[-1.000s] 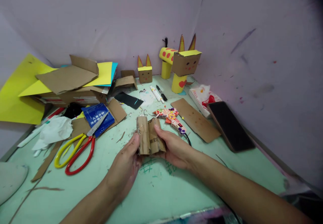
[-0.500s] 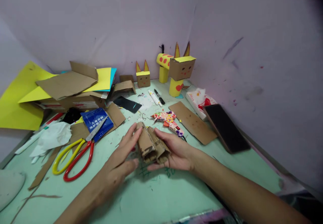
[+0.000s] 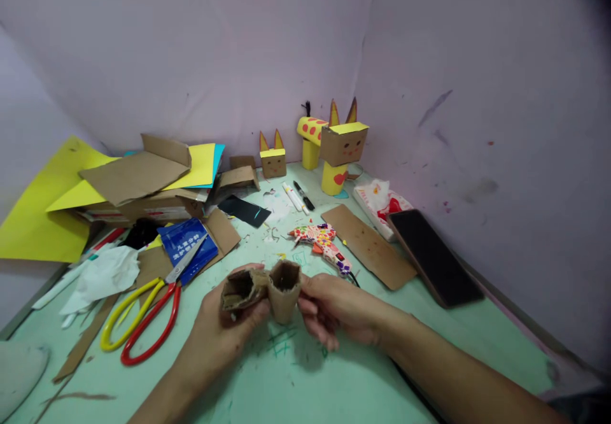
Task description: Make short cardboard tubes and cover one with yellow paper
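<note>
Over the near middle of the table are two brown cardboard tubes side by side, their open ends facing up toward me. My left hand wraps round the left cardboard tube, which leans to the left and has a ragged rim. The right cardboard tube stands nearly upright, and my right hand pinches its right side, with the lower fingers loosely curled away from it. Whether the tubes are joined I cannot tell. Just beyond them lies a patterned glue gun with a black cord.
Scissors with yellow and red handles lie left, by a blue packet. A cardboard strip and a phone are at right. Markers, a cardboard animal and a smaller eared box stand farther back.
The two tubes have turned from lying lengthwise to open ends up. My left hand has closed round the left one; my right hand has shifted from cradling both to the right tube's side.
</note>
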Demonstrator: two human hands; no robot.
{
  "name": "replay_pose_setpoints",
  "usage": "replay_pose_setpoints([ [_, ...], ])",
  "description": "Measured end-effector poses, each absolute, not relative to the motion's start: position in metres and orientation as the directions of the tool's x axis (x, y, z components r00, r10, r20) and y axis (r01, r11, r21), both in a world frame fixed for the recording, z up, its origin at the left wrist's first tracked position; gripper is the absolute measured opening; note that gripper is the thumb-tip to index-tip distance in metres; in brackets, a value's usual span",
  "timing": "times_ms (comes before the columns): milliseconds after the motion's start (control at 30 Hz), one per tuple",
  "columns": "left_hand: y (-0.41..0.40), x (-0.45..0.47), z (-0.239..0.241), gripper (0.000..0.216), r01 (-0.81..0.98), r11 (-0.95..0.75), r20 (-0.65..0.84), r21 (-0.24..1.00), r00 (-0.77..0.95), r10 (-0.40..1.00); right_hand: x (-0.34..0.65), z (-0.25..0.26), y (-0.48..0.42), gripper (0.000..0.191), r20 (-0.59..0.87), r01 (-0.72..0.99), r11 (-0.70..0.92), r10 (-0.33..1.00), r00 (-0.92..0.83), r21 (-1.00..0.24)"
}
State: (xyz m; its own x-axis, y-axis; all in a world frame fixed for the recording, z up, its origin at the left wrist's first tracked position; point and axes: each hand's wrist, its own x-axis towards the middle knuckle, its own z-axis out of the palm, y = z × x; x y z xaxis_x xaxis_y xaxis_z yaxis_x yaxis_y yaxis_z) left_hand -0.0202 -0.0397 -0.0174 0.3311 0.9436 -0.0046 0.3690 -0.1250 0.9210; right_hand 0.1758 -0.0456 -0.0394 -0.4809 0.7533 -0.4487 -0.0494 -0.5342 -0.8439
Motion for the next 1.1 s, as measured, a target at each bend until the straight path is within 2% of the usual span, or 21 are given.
replay_pose_setpoints([
  [67,-0.042,-0.015,-0.019,0.032,0.369,-0.086,-0.043,0.925,0.329,0.943,0.172,-0.046,-0.043,0.052,-0.368,-0.071,-0.415,0.863,-0.345,-0.907],
  [133,-0.042,-0.010,-0.022,0.032,0.399,-0.089,-0.056,0.913,0.337,0.940,0.170,-0.049,-0.042,0.048,-0.305,-0.093,-0.336,0.919,-0.251,-0.937],
  [233,-0.040,-0.008,-0.027,0.037,0.437,-0.065,-0.087,0.897,0.319,0.944,0.170,-0.047,-0.044,0.052,-0.193,-0.111,-0.226,0.950,-0.245,-0.968],
  [300,-0.037,-0.009,-0.029,0.037,0.426,-0.055,-0.090,0.903,0.312,0.946,0.171,-0.043,-0.048,0.057,-0.047,-0.037,-0.059,0.962,-0.271,-0.998],
  [367,-0.036,-0.011,-0.030,0.038,0.410,-0.052,-0.094,0.910,0.329,0.940,0.172,-0.041,-0.050,0.058,0.105,0.116,0.142,0.956,-0.273,-0.983],
  [433,-0.035,-0.012,-0.031,0.038,0.421,-0.031,-0.130,0.906,0.348,0.929,0.174,-0.042,-0.049,0.056,0.169,0.232,0.235,0.947,-0.271,-0.944],
  [600,-0.034,-0.013,-0.034,0.041,0.404,0.017,-0.178,0.915,0.365,0.914,0.179,-0.048,-0.041,0.050,0.110,0.204,0.177,0.946,-0.306,-0.963],
  [800,-0.034,-0.014,-0.041,0.026,0.436,-0.039,-0.140,0.899,0.369,0.919,0.182,-0.050,-0.041,0.035,0.141,0.281,0.255,0.919,-0.368,-0.925],
  [1100,-0.032,-0.019,-0.041,0.023,0.400,-0.064,-0.110,0.914,0.397,0.911,0.187,-0.055,-0.035,0.033,0.102,0.254,0.221,0.907,-0.410,-0.942],
])
